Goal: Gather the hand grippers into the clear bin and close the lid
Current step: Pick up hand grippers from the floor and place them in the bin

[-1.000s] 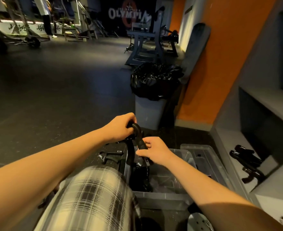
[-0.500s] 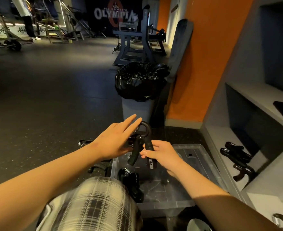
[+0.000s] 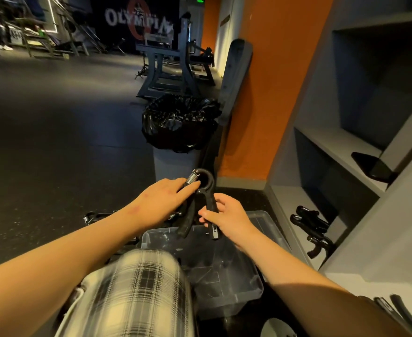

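Raised hand gripper (image 3: 203,190), trash can (image 3: 179,132) behind

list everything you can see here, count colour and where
hand gripper: one, black with a metal spring, held above the bin
clear bin: one, transparent, open on the floor below the hands
shelf grippers: a few, black, low shelf on the right
floor grippers: at least one, black, left of the bin
trash can: one, grey with a black bag, beyond the bin
shelving unit: one, grey, right side
weight bench: one, dark, background
left hand: fingers across the gripper's spring
right hand: pinching one gripper handle
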